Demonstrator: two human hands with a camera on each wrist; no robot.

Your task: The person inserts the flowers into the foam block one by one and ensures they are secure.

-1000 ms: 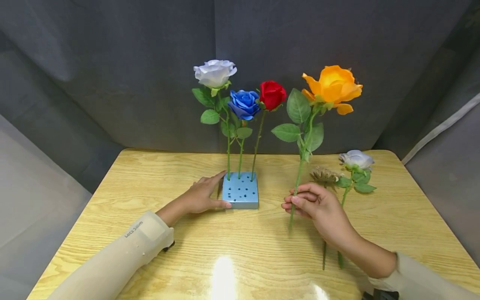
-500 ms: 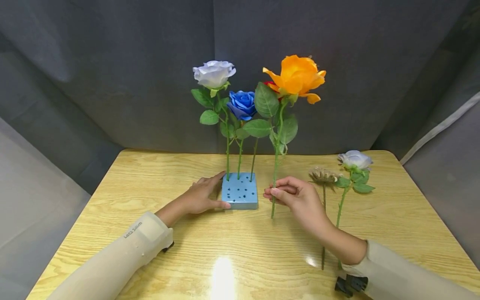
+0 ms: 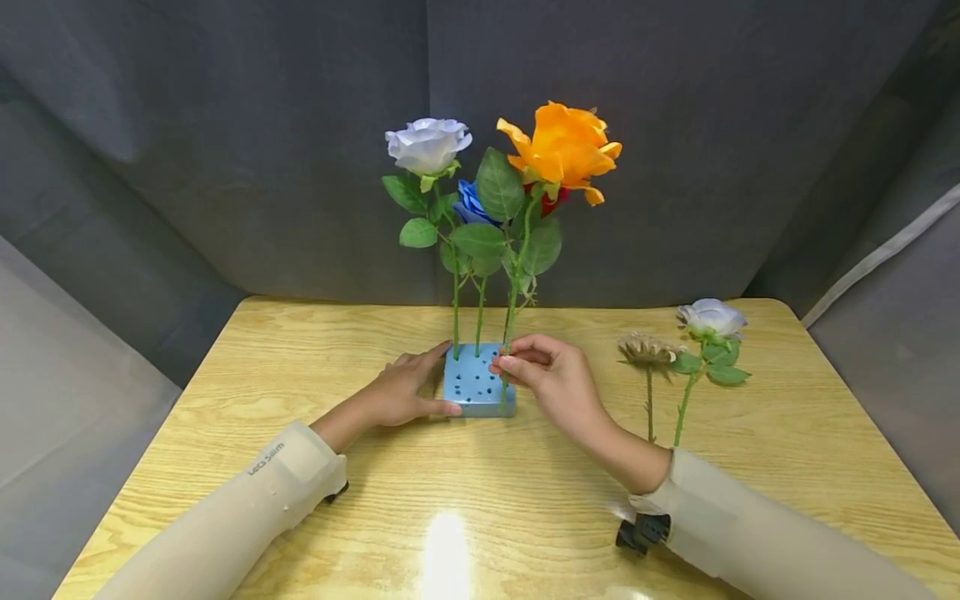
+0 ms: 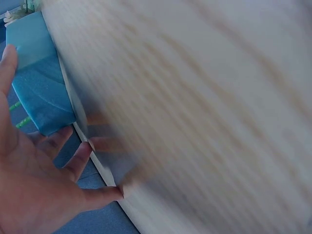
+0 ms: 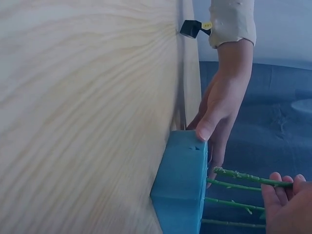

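My left hand point(image 3: 401, 393) holds the left side of a blue block with holes point(image 3: 474, 385), thumb at its front corner and a finger at the back. In the left wrist view, other fingers touch the table. The right hand point(image 3: 561, 385) pinches the green stem of an orange artificial rose point(image 3: 561, 150) upright over the block's right part. In the right wrist view, the cut stem end point(image 5: 224, 172) shows a little off the block's holed face. Standing in the back row are a white rose point(image 3: 427, 146), a blue rose point(image 3: 472, 205) and a mostly hidden red rose point(image 3: 553, 202).
On the right of the wooden table point(image 3: 360, 517) lie a brownish dried-looking flower point(image 3: 647, 350) and another white rose point(image 3: 711, 318); the right forearm covers their lower stems. Dark grey cloth point(image 3: 315, 167) hangs behind the table.
The right hand has carried the orange rose leftward, from beside the block to over its right part. The rose now overlaps the blue and red ones. The left hand and block have stayed put.
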